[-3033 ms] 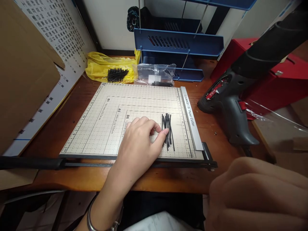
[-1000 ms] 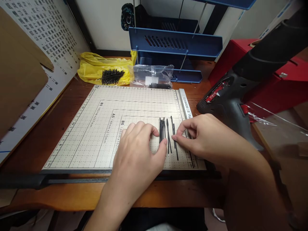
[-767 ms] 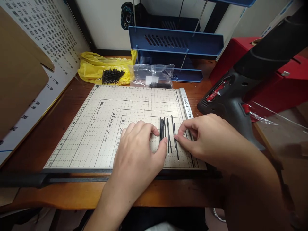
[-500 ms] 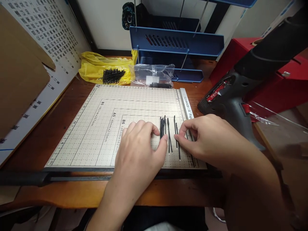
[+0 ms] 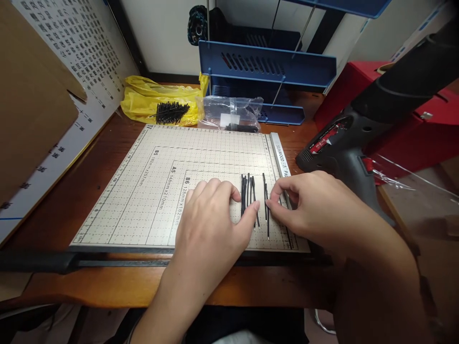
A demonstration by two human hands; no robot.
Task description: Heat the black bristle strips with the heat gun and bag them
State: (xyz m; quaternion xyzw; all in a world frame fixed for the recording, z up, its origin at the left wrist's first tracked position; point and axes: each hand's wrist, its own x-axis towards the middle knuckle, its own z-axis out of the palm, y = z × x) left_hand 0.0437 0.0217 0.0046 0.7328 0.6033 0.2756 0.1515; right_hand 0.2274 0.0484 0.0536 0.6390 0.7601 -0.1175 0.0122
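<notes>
Several thin black wires point(image 5: 243, 193) with bare metal tips lie side by side on the gridded board of a paper cutter point(image 5: 143, 191). My left hand point(image 5: 211, 215) rests over the board with its thumb and index finger apart; the thumb tip lies on wires at the right side of the larger group. A smaller group of black wires point(image 5: 268, 224) lies apart to the right. At that group, my right hand point(image 5: 304, 200) holds its thumb and index finger curled close together, the thumb tip on a wire. The fingertips partly hide the wires.
Behind the board are a yellow bag point(image 5: 139, 98) with a pile of black wires point(image 5: 172, 112) and a clear bag point(image 5: 233, 107). A blue rack point(image 5: 268, 64) stands at the back. A dark heat gun point(image 5: 344, 138) and red box point(image 5: 362, 86) are on the right. The cutter's handle point(image 5: 39, 260) lies front left.
The view has shifted slightly. My left thumb has moved right across the wires, and the larger group is slightly more spread. My right hand stays beside the smaller group.
</notes>
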